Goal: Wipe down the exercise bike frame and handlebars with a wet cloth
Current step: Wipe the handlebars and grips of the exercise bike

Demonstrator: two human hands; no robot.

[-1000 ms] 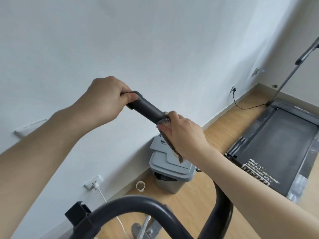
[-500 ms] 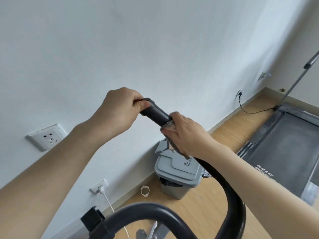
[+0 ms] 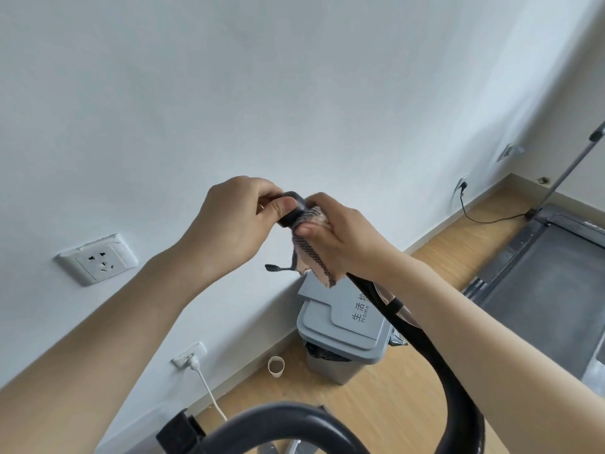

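Observation:
The exercise bike's black handlebar [image 3: 435, 362] curves up from the bottom right to a grip end at centre frame. My left hand [image 3: 235, 224] is closed around the very tip of that grip. My right hand [image 3: 340, 237] sits just below it, pressing a pink and grey striped cloth [image 3: 311, 257] around the bar. A corner of the cloth hangs down under my right hand. A second black loop of the handlebar [image 3: 278, 424] crosses the bottom of the frame.
A white wall stands close ahead with sockets [image 3: 98, 258] and a plugged white cable [image 3: 209, 391]. On the wooden floor stand a grey lidded bin [image 3: 340, 339] and a small paper cup [image 3: 276, 367]. A treadmill [image 3: 543, 290] lies at the right.
My right hand has slid the cloth up the grip until it nearly touches my left hand. The camera has tilted, bringing the wall socket and bin further into view.

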